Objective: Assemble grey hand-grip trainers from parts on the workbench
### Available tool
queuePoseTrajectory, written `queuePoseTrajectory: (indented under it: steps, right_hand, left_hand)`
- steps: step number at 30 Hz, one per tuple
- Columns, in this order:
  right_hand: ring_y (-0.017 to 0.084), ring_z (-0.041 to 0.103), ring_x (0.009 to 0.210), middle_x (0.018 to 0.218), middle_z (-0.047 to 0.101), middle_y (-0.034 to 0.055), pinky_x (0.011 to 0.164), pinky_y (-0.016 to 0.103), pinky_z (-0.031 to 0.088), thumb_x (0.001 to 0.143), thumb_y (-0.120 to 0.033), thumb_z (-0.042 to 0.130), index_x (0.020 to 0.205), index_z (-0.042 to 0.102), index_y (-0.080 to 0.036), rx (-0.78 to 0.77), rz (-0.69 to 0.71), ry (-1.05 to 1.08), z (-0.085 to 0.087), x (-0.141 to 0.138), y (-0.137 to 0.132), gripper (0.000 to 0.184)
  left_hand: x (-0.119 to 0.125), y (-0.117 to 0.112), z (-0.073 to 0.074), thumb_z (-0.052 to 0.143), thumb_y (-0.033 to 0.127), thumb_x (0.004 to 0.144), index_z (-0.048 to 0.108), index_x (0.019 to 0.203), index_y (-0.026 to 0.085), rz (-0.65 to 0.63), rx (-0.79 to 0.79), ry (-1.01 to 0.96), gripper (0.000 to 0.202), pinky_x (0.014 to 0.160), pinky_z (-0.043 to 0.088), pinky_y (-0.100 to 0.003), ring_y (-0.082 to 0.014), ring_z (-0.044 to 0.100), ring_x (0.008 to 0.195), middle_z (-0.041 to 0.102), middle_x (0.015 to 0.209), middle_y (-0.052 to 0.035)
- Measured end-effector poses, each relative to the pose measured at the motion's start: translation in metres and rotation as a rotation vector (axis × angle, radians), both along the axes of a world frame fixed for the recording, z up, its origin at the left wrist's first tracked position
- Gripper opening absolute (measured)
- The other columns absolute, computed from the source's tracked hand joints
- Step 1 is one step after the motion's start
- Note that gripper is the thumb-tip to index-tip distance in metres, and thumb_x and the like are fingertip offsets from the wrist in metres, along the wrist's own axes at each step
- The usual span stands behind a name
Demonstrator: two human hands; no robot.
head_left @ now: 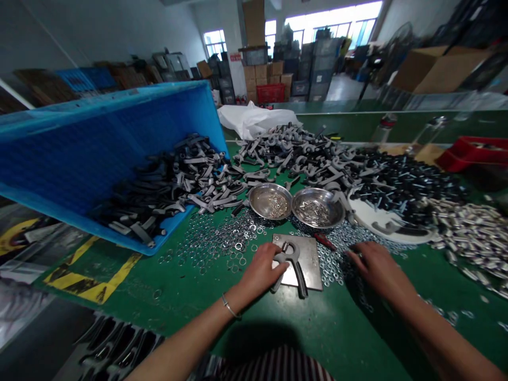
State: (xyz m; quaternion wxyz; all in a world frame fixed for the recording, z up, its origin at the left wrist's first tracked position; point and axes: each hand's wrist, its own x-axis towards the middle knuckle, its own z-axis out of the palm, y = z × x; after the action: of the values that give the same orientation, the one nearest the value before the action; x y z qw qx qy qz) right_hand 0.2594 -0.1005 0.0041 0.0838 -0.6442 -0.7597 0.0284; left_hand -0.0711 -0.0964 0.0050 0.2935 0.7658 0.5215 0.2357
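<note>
The left hand (260, 271) clasps a grey, black-handled hand-grip exerciser (297, 272) on a flat steel plate (311, 254); the right hand (381, 270), half-open and empty, hovers beside shiny steel washers (337, 259).

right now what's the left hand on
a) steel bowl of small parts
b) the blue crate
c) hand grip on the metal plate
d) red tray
C. The left hand is wrapped over a grey and black hand grip that lies partly on the metal plate.
</note>
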Motion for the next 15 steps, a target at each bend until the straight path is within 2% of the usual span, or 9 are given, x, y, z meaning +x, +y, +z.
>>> queuePoseTrajectory:
  steps: [4, 7, 9, 11, 13, 15]
  right_hand:
    - [0.032, 0.066, 0.091, 0.097, 0.065, 0.0166, 0.064, 0.035, 0.048, 0.098, -0.041, 0.048, 0.093, 0.06, -0.017, -0.08, -0.044, -0.147, -0.006, -0.056, 0.035, 0.027]
    - [0.03, 0.069, 0.082, 0.098, 0.067, 0.0162, 0.056, 0.031, 0.045, 0.098, -0.034, 0.049, 0.094, 0.058, -0.017, -0.113, 0.005, -0.158, -0.008, -0.063, 0.037, 0.019]
    - [0.028, 0.07, 0.078, 0.095, 0.069, 0.0142, 0.057, 0.032, 0.046, 0.098, -0.036, 0.048, 0.097, 0.055, -0.019, -0.126, 0.041, -0.114, 0.001, -0.057, 0.032, 0.018]
    - [0.027, 0.07, 0.077, 0.092, 0.071, 0.012, 0.062, 0.035, 0.049, 0.097, -0.041, 0.051, 0.101, 0.053, -0.02, -0.11, 0.048, 0.092, 0.017, -0.056, 0.026, 0.021]
    - [0.026, 0.07, 0.076, 0.087, 0.072, 0.0092, 0.068, 0.036, 0.052, 0.094, -0.046, 0.053, 0.101, 0.052, -0.023, -0.111, 0.025, 0.447, 0.032, -0.067, 0.023, 0.024]
    - [0.024, 0.071, 0.073, 0.085, 0.072, 0.0071, 0.068, 0.036, 0.055, 0.095, -0.053, 0.05, 0.099, 0.05, -0.025, -0.165, -0.022, 0.823, 0.038, -0.088, 0.022, 0.028]
  left_hand:
    - [0.004, -0.008, -0.009, 0.071, 0.026, 0.081, 0.056, 0.116, 0.019, -0.021, 0.052, 0.079, 0.039, 0.102, 0.042, -0.044, -0.0271, 0.05, 0.115, 0.059, 0.117, -0.0085]
    - [0.004, -0.009, -0.012, 0.07, 0.025, 0.081, 0.055, 0.117, 0.02, -0.036, 0.06, 0.075, 0.039, 0.104, 0.041, -0.043, -0.0265, 0.049, 0.115, 0.059, 0.117, -0.0075]
    - [0.003, -0.008, -0.012, 0.07, 0.027, 0.082, 0.054, 0.118, 0.019, -0.035, 0.055, 0.069, 0.041, 0.106, 0.039, -0.043, -0.027, 0.048, 0.116, 0.058, 0.118, -0.0082]
    - [0.003, -0.008, -0.013, 0.07, 0.029, 0.083, 0.053, 0.119, 0.019, -0.022, 0.038, 0.065, 0.042, 0.108, 0.038, -0.044, -0.0276, 0.048, 0.117, 0.057, 0.12, -0.009]
    - [0.004, -0.007, -0.014, 0.07, 0.029, 0.083, 0.052, 0.12, 0.018, -0.004, 0.016, 0.051, 0.042, 0.109, 0.037, -0.044, -0.0278, 0.047, 0.119, 0.056, 0.122, -0.0095]
    - [0.004, -0.007, -0.016, 0.071, 0.028, 0.082, 0.05, 0.121, 0.017, 0.023, -0.005, 0.029, 0.045, 0.109, 0.037, -0.044, -0.0279, 0.046, 0.121, 0.056, 0.123, -0.0103]
